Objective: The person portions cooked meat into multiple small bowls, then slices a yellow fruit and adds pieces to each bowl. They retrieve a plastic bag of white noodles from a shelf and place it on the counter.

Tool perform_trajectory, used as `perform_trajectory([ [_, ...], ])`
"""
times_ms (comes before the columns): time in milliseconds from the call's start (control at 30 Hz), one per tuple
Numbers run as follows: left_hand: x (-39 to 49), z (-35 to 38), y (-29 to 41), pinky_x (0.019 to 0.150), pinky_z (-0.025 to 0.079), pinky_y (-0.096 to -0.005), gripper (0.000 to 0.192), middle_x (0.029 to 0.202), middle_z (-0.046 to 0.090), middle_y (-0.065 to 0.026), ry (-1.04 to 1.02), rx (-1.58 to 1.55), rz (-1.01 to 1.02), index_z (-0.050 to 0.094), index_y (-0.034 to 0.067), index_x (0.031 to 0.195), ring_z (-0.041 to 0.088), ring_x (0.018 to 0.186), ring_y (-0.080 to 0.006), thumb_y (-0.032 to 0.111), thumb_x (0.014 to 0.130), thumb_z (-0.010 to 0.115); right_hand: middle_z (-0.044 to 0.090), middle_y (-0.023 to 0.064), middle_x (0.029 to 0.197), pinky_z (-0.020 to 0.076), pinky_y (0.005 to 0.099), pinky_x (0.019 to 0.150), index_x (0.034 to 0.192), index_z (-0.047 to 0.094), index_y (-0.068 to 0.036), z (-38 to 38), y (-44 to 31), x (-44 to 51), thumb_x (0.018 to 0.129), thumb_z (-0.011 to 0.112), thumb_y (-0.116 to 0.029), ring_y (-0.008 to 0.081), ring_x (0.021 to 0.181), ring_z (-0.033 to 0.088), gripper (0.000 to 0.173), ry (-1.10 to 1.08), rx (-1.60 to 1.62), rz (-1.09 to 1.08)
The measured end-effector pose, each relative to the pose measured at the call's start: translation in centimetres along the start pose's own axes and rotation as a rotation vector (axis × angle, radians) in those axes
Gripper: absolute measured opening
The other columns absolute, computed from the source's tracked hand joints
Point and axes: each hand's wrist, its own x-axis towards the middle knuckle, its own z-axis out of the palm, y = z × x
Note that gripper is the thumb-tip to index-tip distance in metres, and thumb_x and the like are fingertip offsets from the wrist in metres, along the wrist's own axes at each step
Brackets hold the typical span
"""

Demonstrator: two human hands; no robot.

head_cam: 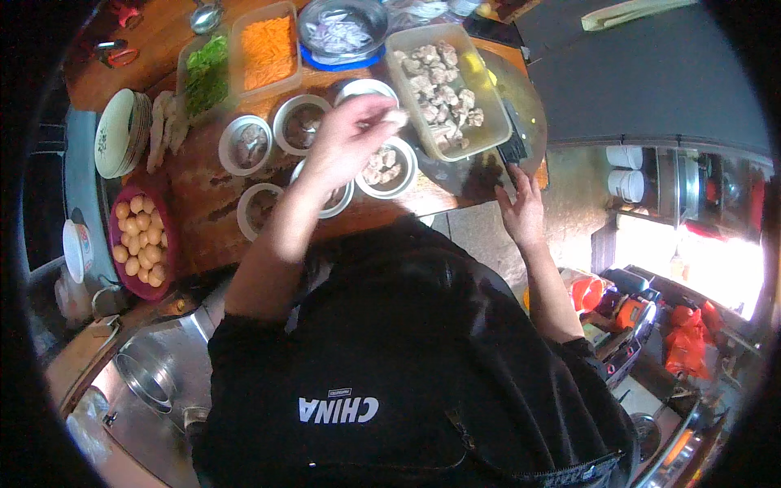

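My left hand is above several white bowls, with a small pale piece, apparently meat, pinched at its fingertips. Just right of it, a white bowl holds pale meat chunks. Other white bowls hold darker contents; my left hand and forearm partly hide some of them. A rectangular plastic container of meat chunks stands tilted in view to the right, partly over a round cutting board. My right hand is at the board's near edge, fingers apart, close to a dark object I cannot identify.
Behind the bowls are containers of shredded carrot and green leaves, and a bowl of sliced onion. Stacked plates and a magenta basket of eggs are at left. A steel basin lies lower left.
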Motion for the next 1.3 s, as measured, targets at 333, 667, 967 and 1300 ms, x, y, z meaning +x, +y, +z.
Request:
perform_trajectory([
  [333,0.0,9.3,-6.0,0.073,0.051,-0.0298,0.034,0.093,0.062,-0.0063,0.265,0.5,0.023,0.056,-0.001,0.109,0.059,0.082,-0.0142,0.014,0.087,0.077,0.066,0.0138,0.113,0.0535,0.0302,0.065,0.133,0.053,0.004,2.7,2.6,9.0,0.093,0.067,-0.04,0.0173,0.076,0.066,0.061,-0.057,0.66,0.334],
  [667,-1.2,15.1,2.2,0.094,0.051,-0.0371,0.073,0.139,0.05,-0.0116,0.227,-0.235,-0.443,0.019,0.008,0.153,0.054,0.124,-0.0232,0.008,0.093,0.062,0.068,0.0065,0.082,0.051,0.027,0.053,0.106,0.068,0.003,-2.4,2.2,7.1,0.097,0.055,-0.019,0.0129,0.063,0.061,0.027,-0.321,1.154,0.532],
  [967,-1.8,16.8,6.1,0.113,0.035,-0.0404,0.084,0.15,0.036,-0.015,-0.089,-0.316,-0.02,0.012,0.005,0.155,0.042,0.135,-0.0246,-0.009,0.085,0.055,0.05,0.0108,0.143,0.0398,0.0371,0.11,0.152,0.032,-0.003,-11.4,2.1,2.1,0.096,0.066,-0.033,0.0188,0.131,0.046,0.072,-0.188,1.231,-0.019],
  [1300,1.8,23.3,6.4,0.117,0.028,-0.0424,0.087,0.153,0.033,-0.017,-0.633,-0.316,-0.125,0.016,0.002,0.156,0.035,0.141,-0.0293,0.008,0.082,0.061,0.05,0.0118,0.139,0.0483,0.0377,0.098,0.158,0.019,-0.011,-13.7,0.9,-9.8,0.088,0.062,-0.02,0.0194,0.12,0.052,0.083,0.442,1.112,0.219],
])
